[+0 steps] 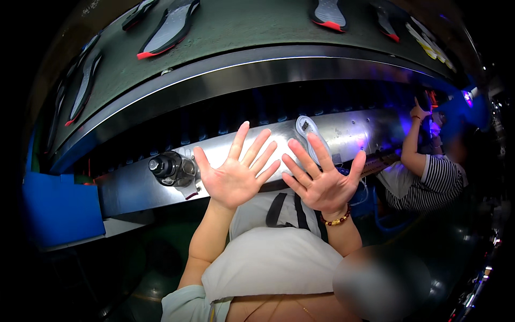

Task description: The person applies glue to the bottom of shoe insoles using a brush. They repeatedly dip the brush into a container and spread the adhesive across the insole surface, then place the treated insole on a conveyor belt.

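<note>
My left hand (229, 180) is raised with the palm showing and its fingers spread. My right hand (328, 185) is held the same way beside it, a beaded bracelet (336, 217) round its wrist. Neither hand holds anything, and their little fingers are close to each other. Left of my left hand, a clear bottle with a black cap (170, 167) stands on a metal ledge (129, 188). Behind my right hand lies a white rounded device (307, 127) with a small dark display; its lower part is partly hidden by the fingers.
Beyond the ledge runs a green conveyor belt (241, 27) with a metal edge (257, 70). Several grey and black shoe soles (169, 27) with red ends lie on it. A blue box (64, 206) is at the left. Another person (424, 180) in a striped sleeve works at the right.
</note>
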Action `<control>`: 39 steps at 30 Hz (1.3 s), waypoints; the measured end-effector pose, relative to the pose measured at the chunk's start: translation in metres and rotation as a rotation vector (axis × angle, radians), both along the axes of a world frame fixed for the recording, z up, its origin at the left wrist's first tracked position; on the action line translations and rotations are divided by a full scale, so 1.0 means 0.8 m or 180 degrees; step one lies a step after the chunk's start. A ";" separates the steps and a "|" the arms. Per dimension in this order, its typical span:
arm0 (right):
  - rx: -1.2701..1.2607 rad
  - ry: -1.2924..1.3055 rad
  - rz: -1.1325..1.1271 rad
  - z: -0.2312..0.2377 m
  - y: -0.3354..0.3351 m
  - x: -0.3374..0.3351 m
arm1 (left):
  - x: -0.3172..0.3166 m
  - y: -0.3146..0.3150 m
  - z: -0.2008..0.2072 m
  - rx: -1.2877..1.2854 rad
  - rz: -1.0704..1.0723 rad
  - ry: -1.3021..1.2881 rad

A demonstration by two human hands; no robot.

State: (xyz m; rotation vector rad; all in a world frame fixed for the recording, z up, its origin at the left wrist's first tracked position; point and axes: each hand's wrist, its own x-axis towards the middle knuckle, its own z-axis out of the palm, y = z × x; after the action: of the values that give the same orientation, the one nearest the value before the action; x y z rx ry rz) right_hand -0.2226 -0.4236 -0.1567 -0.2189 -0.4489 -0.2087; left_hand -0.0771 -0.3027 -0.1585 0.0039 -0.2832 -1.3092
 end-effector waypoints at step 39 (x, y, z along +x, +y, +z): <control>-0.4384 0.2047 -0.4603 -0.051 0.090 0.024 | -0.070 -0.092 0.007 0.0530 0.1275 -0.3421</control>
State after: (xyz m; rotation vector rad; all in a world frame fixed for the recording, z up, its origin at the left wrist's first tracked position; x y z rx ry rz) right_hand -0.2035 -0.3518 -0.1977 -1.9139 0.3805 -1.1858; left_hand -0.1331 -0.3760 -0.1526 0.8812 -1.0227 -0.8199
